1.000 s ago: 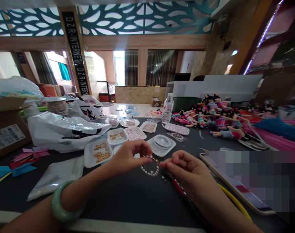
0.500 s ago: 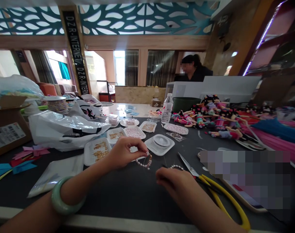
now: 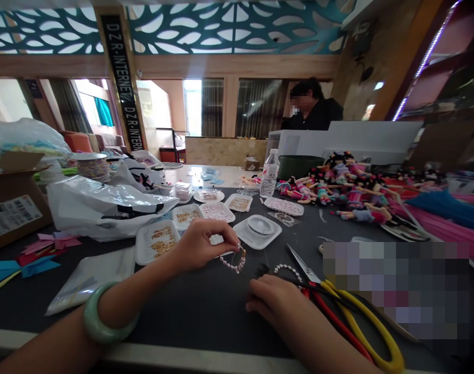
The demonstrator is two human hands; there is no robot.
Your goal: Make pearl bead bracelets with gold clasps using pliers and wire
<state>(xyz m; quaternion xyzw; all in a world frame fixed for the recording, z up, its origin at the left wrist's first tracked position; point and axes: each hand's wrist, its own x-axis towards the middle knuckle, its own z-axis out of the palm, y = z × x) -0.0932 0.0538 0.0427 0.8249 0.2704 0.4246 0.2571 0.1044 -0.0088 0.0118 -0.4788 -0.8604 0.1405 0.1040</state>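
Note:
Thumb and fingers of my left hand [image 3: 211, 243] pinch one end of a beaded bracelet [image 3: 234, 266], which hangs in a loop above the dark tabletop. To its right, my right hand [image 3: 273, 301] is low over the table with its fingers curled. Something dark shows just beyond those fingers, but what they hold is unclear. A second string of beads [image 3: 289, 269] curves behind this hand. Large scissors [image 3: 307, 271] with yellow handles lie beside it, blade pointing away. A red handle [image 3: 336, 319] shows between the forearm and the yellow handle.
Several white trays of beads, including a gold-bead tray [image 3: 159, 241], stand ahead. A white tray with a spool [image 3: 258, 232] sits near centre. Beyond are a water bottle [image 3: 269, 174] and a pile of dolls [image 3: 348, 182]. A cardboard box [image 3: 14, 202] is at left. A person [image 3: 314, 106] is behind the counter.
My right hand has shifted slightly down and left, showing more of the second bead string, the dark item and the red handle. My left hand still holds the bracelet.

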